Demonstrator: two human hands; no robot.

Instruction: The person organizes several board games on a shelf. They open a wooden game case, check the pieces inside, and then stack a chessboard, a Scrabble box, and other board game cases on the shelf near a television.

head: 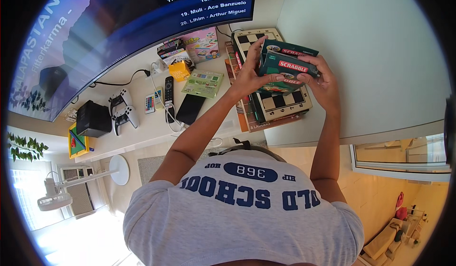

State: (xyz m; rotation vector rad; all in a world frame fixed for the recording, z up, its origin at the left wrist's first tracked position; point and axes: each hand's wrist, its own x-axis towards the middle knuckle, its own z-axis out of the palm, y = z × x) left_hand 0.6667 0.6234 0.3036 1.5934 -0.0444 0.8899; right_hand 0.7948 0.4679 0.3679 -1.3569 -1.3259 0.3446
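Observation:
Both of my hands grip dark green Scrabble packaging [270,64] above a stack of board games. It looks like two small boxes, or one with a raised flap; I cannot tell which. My left hand [252,74] holds the left side, its thumb across the front. My right hand [322,82] clasps the right side with thumb and fingers. Just below lies a black-and-cream checkered board [283,105] with numbers along its edge. Under it are a dark green box edge [255,108] and a brown-orange ladders game box [265,125]. My hands and the packaging hide the board's middle.
Left along the white desk [228,118] are a black phone [190,108], remotes [169,91], a green package [203,83], an orange box [179,70] and white game controllers [124,111]. A television [149,20] overhangs the back. A pale panel [363,59] rises at right.

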